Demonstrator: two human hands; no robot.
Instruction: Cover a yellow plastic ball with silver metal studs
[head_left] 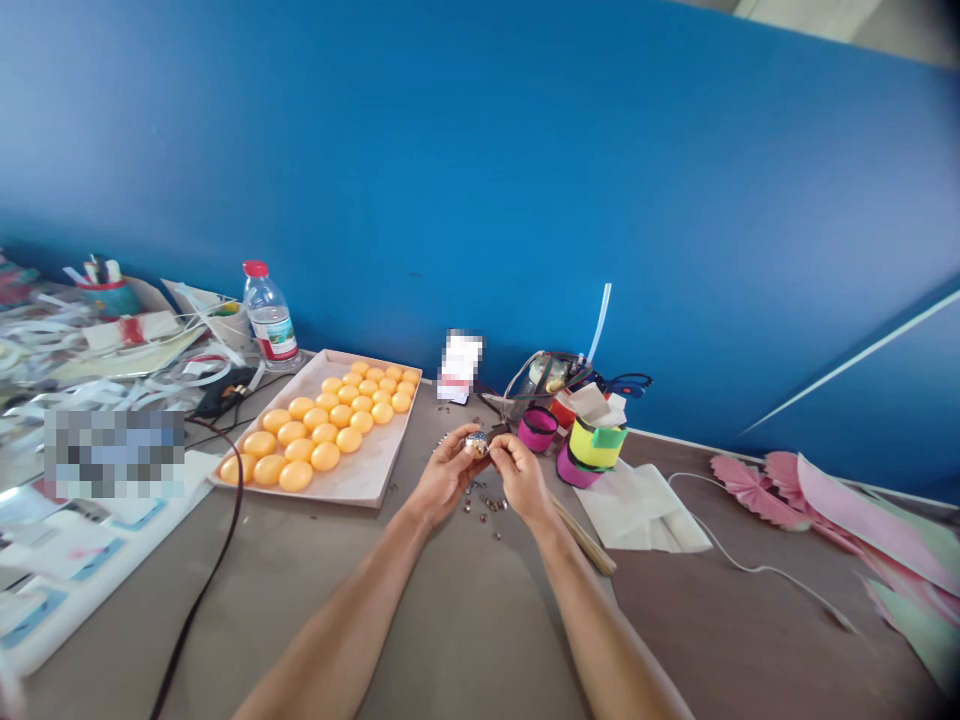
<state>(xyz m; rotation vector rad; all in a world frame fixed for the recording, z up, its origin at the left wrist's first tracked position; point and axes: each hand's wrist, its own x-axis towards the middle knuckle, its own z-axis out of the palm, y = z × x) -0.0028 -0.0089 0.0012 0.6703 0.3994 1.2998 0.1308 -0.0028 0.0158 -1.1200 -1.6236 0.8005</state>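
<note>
My left hand [448, 468] is closed around a small shiny silver ball [475, 443], its fingers curled about the sides. Close against the ball's right side, my right hand [519, 475] has thumb and fingertips pinched together. Whatever those fingertips grip is too small to make out. Below and between the hands, several small metallic bits [484, 505] lie scattered on the grey tabletop [457, 620]. To the left of my hands, a shallow pale tray [386, 455] holds several orange balls [325, 457] in rows.
A water bottle [271, 322] with a red cap stands behind the tray. Right of my hands are a magenta ring [538, 430], a yellow band [596, 445] and a white sheet [651, 510]. A dark cable [217, 575] crosses the left side. Pink paper pieces [862, 510] lie far right.
</note>
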